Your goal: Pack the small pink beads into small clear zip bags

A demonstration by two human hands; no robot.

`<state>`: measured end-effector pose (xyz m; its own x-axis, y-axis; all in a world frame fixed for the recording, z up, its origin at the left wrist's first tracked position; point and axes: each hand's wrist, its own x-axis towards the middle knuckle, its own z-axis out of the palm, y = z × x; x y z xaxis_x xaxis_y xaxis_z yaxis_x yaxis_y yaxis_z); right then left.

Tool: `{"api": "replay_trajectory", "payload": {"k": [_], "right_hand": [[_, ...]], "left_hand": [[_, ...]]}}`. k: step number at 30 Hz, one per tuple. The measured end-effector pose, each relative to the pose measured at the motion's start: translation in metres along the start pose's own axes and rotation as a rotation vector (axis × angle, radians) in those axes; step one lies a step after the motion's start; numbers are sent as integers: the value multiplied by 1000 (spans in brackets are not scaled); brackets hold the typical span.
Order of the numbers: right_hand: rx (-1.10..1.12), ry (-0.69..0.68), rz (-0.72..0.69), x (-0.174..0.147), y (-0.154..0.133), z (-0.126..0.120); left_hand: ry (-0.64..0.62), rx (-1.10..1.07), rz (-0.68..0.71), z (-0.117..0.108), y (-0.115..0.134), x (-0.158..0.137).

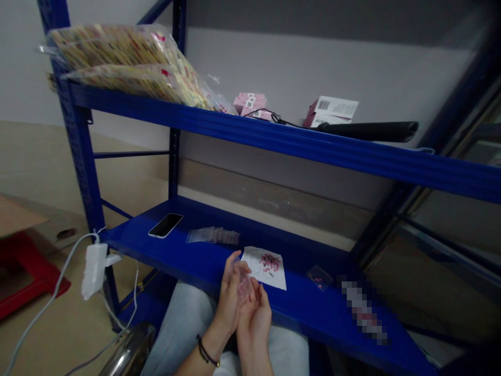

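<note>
Over the front edge of the blue shelf, my left hand (228, 292) grips a small clear plastic bag (244, 284) with a pinkish tint. My right hand (255, 312) is palm up against it, fingers curled together beside the bag's lower edge; what lies in its palm I cannot make out. Just beyond both hands lies a white sheet of paper (256, 269), with a pile of small pink and dark pieces (271, 262) on it. Left of the paper is an overlapping row of small clear bags (214, 235). Another small bag (320, 277) holding a few reddish pieces lies to the right.
A phone (166, 225) lies on the blue lower shelf (297, 308), left side. A pixelated strip (364, 312) is at right. Above, the upper shelf (274, 128) carries large filled bags (117, 57), pink boxes (250, 104) and a black bar-shaped object (371, 130). A white power strip (94, 270) hangs left.
</note>
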<state>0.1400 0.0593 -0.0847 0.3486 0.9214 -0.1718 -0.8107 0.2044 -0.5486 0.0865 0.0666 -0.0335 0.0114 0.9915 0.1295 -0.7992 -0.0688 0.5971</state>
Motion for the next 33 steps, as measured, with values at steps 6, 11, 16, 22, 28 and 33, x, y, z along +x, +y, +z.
{"api": "replay_trajectory", "payload": {"k": [6,11,16,22,28,33], "right_hand": [[95,48,-2,9,16,-9],[45,34,-209,45,-18,-13],[-365,189,-419,115,-96,2],[-837,111,-299,163,-120,12],[-1681,-31,-558,147,-107,0],[-2088,-255,-766,136,-101,-7]], "left_hand": [[1,36,-113,6,2,-3],[108,-84,-119,-1,6,14],[139,151,-33,-33,29,49],[286,517,210,-85,77,118],[317,780,231,-111,95,172],[287,1122,242,-119,100,170]]}}
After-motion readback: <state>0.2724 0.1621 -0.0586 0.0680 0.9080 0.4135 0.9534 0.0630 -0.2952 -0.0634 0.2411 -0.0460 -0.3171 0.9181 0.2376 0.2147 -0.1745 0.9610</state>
